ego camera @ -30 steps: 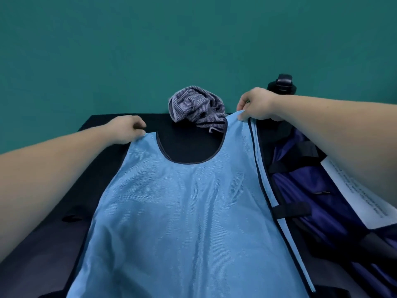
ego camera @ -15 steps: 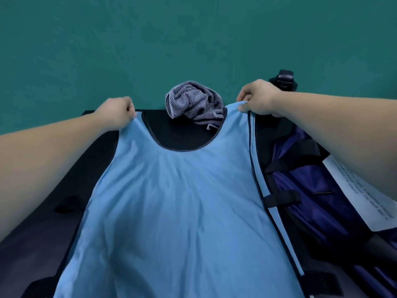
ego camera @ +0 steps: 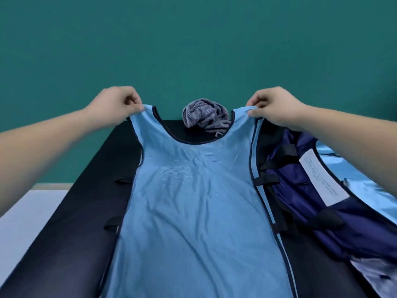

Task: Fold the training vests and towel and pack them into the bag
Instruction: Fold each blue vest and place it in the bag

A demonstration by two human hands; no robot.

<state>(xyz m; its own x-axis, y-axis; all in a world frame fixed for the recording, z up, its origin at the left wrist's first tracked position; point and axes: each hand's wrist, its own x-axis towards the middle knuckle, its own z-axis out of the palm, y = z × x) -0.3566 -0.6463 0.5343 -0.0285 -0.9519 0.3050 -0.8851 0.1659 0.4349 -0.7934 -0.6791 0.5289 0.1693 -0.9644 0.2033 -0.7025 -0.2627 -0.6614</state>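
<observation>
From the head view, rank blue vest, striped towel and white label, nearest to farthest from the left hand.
1. blue vest, pinched in the left hand
2. striped towel, back centre
3. white label, far right, inside the bag

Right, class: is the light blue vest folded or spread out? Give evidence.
Spread out. The vest lies full length, neckline open, with the left hand and right hand each pinching a shoulder.

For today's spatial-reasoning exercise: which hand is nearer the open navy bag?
Right. The right hand pinches one strap of the vest beside the bag's far end; the left hand pinches the other, with the vest between it and the bag.
</observation>
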